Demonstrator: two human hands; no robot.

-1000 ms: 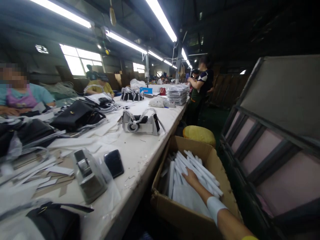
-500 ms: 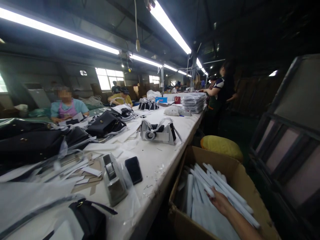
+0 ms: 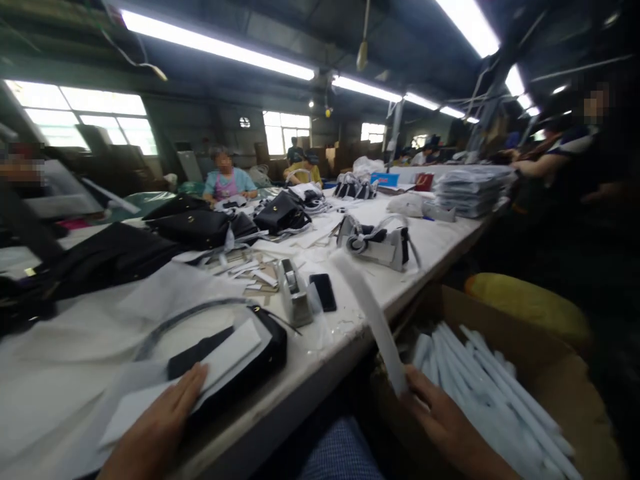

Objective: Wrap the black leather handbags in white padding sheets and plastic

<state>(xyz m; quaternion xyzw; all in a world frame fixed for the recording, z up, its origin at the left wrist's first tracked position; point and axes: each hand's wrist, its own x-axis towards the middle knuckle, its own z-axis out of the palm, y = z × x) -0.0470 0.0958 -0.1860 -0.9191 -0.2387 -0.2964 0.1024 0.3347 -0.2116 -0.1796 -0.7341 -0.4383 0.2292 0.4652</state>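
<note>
Head view: right hand (image 3: 425,403), lower right of frame, closed around the lower end of a white strip (image 3: 376,320); strip slants up-left, blurred, toward frame centre. Left hand (image 3: 163,417), lower left, fingers laid on a white card (image 3: 234,353) over a black bag (image 3: 277,340) on the worktop (image 3: 440,245); can't tell if it grips. Carton (image 3: 595,410) with white rolls (image 3: 500,393), lower right. Tape dispenser (image 3: 295,297) just beside phone (image 3: 323,292), mid-frame.
</note>
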